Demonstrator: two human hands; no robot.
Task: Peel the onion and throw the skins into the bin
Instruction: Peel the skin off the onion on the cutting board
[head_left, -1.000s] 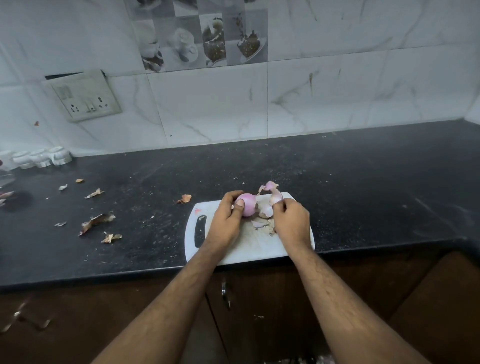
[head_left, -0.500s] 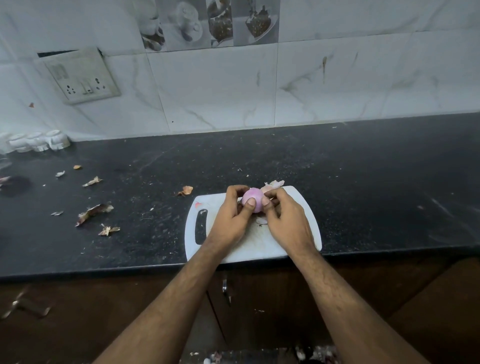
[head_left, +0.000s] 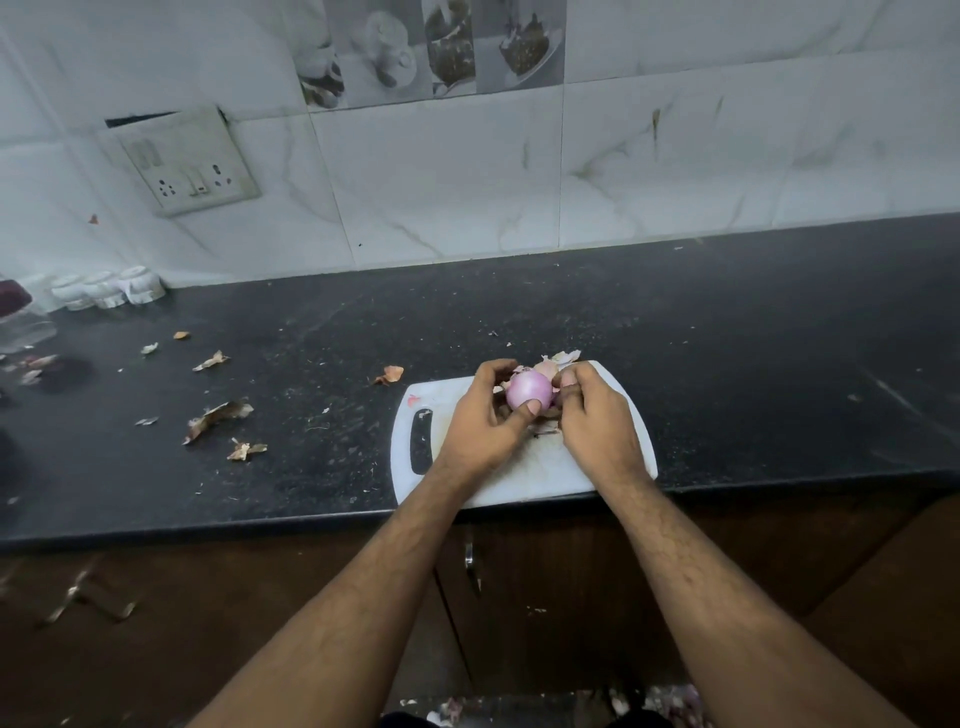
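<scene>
Here the onion (head_left: 529, 391) sits between both hands over the cutting board (head_left: 524, 475), the left hand (head_left: 480, 423) clamped on it, thumb in front. The right hand (head_left: 592, 415) pinches loose skin (head_left: 558, 359) on the onion's far right, the nearer side for peeling.

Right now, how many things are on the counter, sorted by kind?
Onion, held by left hand and right hand: 1
White cutting board: 1
Small white jars: 3
Wall socket panel: 1
Total: 6, plus scattered onion skins, too many to count.

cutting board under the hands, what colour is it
White, with a dark handle slot at its left end; the cutting board shows in the head view.
</scene>
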